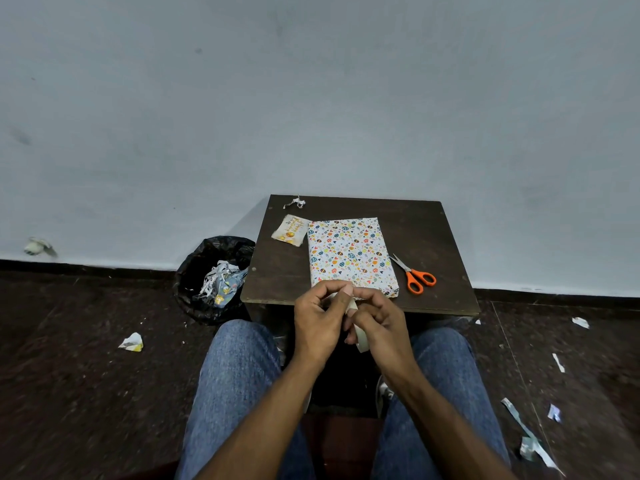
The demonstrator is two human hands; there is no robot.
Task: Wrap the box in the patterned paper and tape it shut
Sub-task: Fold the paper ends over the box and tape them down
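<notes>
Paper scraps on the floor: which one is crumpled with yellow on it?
The crumpled scrap left of the person's left knee, in front of the bin. The scraps on the right of the floor are flat strips or white bits with no yellow.

Scissors [415, 276] right of box [351, 254] (card [290, 230] left) on table [277, 282].

A box [351, 255] wrapped in patterned paper lies on the dark tabletop [426, 230]. Orange-handled scissors [414, 273] lie just right of it, a greeting card [290, 230] at its far left corner. At the near edge, the left hand [320, 322] and right hand [379, 323] together pinch a tape roll [360, 336]. A black bin [211, 278] stands left of the tabletop, on the floor.
</notes>
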